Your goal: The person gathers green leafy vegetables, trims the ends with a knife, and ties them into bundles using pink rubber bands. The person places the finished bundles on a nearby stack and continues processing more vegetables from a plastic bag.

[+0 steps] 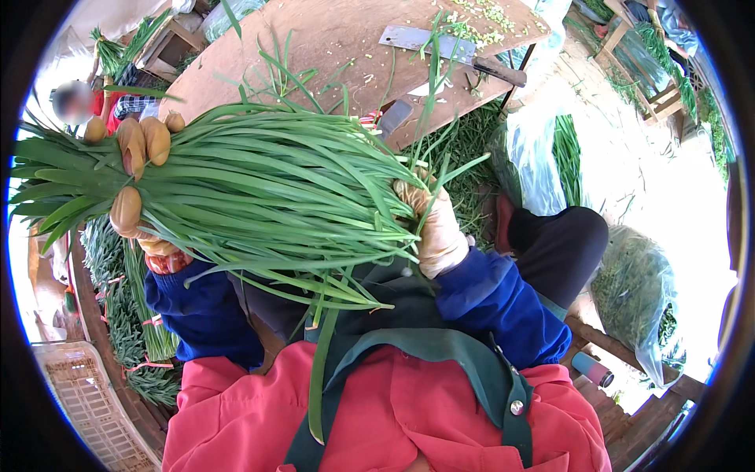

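Observation:
A large bundle of long green leaves, like garlic chives [277,183], lies sideways above my lap. My left hand [138,171], in a tan glove, grips it near its left end, with the fingers wrapped round the leaves. At the bundle's right end is my gloved right hand [433,221]; its fingers are partly hidden by the leaves, so its hold cannot be told. A few loose leaves hang down over the green apron [407,348]. Beyond the bundle, a cleaver [427,44] with a wooden handle rests on a round-edged wooden table [330,35] among chopped bits.
Tied bunches of leaves [127,318] and a plastic crate [88,395] stand at the left. At the right are plastic bags of greens [634,289] and a tumbler [593,369] on slats. Another person [106,109] is at the upper left.

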A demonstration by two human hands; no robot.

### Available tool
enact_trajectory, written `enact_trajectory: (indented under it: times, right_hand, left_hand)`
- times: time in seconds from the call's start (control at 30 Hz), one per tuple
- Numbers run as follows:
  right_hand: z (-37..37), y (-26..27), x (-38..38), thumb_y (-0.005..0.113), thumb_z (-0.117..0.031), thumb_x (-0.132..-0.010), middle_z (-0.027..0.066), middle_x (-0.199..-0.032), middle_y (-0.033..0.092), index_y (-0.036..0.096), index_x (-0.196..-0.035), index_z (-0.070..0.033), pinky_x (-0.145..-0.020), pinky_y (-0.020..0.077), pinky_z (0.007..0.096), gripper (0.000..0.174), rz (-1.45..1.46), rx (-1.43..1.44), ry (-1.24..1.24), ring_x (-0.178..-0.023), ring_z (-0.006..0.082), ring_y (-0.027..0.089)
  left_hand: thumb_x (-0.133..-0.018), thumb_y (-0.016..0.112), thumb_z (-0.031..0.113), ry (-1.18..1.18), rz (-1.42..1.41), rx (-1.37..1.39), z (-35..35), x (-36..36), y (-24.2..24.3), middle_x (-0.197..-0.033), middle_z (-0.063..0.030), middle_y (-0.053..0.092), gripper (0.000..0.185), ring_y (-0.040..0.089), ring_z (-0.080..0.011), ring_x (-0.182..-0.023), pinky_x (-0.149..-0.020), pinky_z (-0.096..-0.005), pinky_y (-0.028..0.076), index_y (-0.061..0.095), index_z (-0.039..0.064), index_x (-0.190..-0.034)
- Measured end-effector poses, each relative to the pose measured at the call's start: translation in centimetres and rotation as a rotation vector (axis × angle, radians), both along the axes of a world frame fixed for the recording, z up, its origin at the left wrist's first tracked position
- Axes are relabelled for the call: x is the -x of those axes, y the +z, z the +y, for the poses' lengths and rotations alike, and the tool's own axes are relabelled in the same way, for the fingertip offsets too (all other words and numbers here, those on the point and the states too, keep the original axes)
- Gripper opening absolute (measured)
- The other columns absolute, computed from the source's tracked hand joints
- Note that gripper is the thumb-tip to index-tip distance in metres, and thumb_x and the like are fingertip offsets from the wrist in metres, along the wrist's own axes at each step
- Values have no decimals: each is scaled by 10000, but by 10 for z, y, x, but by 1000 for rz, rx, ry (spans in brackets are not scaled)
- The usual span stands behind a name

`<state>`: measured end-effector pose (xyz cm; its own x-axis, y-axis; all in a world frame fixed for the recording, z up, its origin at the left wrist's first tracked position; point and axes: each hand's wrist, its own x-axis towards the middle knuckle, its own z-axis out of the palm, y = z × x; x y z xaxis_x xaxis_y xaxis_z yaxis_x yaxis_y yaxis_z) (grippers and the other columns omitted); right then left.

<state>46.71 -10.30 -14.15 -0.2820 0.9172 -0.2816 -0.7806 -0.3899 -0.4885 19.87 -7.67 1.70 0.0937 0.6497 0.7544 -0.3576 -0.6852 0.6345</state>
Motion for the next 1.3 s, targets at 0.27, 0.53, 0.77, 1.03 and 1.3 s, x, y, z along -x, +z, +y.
enact_trajectory:
  times: [0.27,0.53,0.77,1.03,1.3]
  right_hand:
    - [-7,-16,-1,695,-92,-874,50,-909,682,624,-1058,-58,-615,553,277,200,-114,-81,-207,-749,141,656]
    - [-1,-60,-19,577,-12,-933,-16,-826,636,637,-1030,-62,-643,488,264,125,-434,-137,-297,-705,116,581]
    - [14,-113,-81,588,-66,-925,-13,-718,574,653,-1001,-66,-545,391,244,100,-842,-51,-278,-590,81,449]
    - [13,-55,-83,790,-404,-755,243,-1363,461,274,-1475,-64,-902,500,424,949,-1079,-68,693,-1219,343,504]
    - [-8,5,4,526,-35,-946,99,-1067,639,454,-1314,-10,-818,507,303,375,-190,-58,322,-929,170,611]
  left_hand:
    - [-737,715,214,-16,73,-11,-4,-1,-3,-832,52,454,768,466,-153,-809,-969,-451,365,397,152,-1434]
    - [-733,746,176,19,86,50,-8,-6,-16,-836,43,491,783,497,-160,-791,-938,-463,391,399,174,-1435]
    - [-744,763,175,-76,85,20,-8,5,-10,-838,54,491,744,497,-145,-785,-947,-457,395,429,179,-1408]
    - [-737,830,194,-328,4,-79,-11,22,17,-874,60,551,770,517,-124,-838,-1043,-440,314,417,122,-1382]
    - [-689,875,215,-637,273,-75,10,46,37,-852,52,637,816,568,-134,-770,-1016,-472,331,416,194,-1364]
